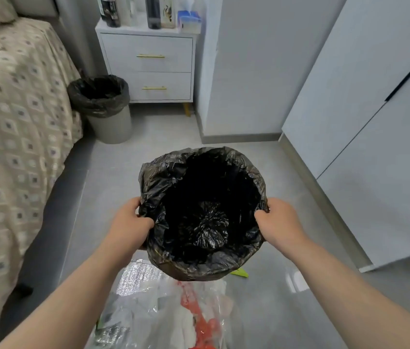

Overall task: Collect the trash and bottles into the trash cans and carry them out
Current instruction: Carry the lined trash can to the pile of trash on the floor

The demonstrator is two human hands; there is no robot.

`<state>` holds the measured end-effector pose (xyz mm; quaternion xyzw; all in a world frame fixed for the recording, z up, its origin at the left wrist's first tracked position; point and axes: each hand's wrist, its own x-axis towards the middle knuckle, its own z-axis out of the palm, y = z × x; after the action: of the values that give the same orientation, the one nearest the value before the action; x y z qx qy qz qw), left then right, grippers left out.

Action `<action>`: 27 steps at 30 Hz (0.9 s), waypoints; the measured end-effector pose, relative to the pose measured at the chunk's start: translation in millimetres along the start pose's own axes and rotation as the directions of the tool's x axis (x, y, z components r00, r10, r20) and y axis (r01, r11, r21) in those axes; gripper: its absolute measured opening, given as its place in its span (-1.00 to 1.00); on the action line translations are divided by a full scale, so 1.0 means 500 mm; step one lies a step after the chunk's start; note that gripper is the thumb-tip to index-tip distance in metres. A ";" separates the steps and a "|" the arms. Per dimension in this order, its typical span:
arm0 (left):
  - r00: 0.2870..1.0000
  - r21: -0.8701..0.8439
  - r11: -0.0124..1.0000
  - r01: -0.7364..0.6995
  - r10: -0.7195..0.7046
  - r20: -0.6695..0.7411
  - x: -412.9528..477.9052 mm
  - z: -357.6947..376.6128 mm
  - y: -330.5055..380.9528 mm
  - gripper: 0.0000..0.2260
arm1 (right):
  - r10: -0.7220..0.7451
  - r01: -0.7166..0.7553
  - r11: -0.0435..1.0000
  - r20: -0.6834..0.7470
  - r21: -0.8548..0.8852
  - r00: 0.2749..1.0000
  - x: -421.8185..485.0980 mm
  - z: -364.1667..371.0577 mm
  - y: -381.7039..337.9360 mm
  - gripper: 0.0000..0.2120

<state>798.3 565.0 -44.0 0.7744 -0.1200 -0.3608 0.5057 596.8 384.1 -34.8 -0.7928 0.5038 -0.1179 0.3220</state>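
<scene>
**Lined can in both hands, trash not yet collected**

The round trash can lined with a crumpled black plastic bag (153,177) is being gripped at its rim from both sides. The left hand (129,222) and the right hand (279,222) are each being curled over the edge, pinching the liner against it. Inside, only the wrinkled bag bottom is being seen, so the task is being judged as hardly begun. Whether this can is being rested on the floor cannot be told.

Just in front of the can, nearest the camera, a loose heap of clear plastic bags, silver foil and red-and-white wrappers (173,311) is lying uncollected. Far beyond the can, dark bottles (109,11) are standing on a white two-drawer nightstand (148,66). Beyond it to the left, a second grey can with a black liner (113,127) is waiting.

Room for moving is being narrowed by the patterned bed (10,109) left of the can and the white wardrobe (375,122) right of it. A lane of grey floor beyond the can is being left open.
</scene>
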 end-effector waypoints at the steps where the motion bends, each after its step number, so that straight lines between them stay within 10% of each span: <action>1: 1.000 -0.001 1.000 -0.004 0.004 0.007 -0.005 0.010 -0.009 -0.55 | 0.006 -0.006 1.000 -0.005 -0.002 1.000 -0.007 0.002 0.015 -0.70; 27: 0.895 0.188 0.982 -0.025 -0.061 0.441 -0.135 0.601 -0.180 -0.78 | 0.652 -0.629 0.757 -0.142 0.174 0.745 -0.185 -0.122 0.643 -0.82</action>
<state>530.0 434.1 -161.2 0.7167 -0.2589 -0.5200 0.3858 290.5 349.5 -177.9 -0.5360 0.7666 -0.1055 0.3376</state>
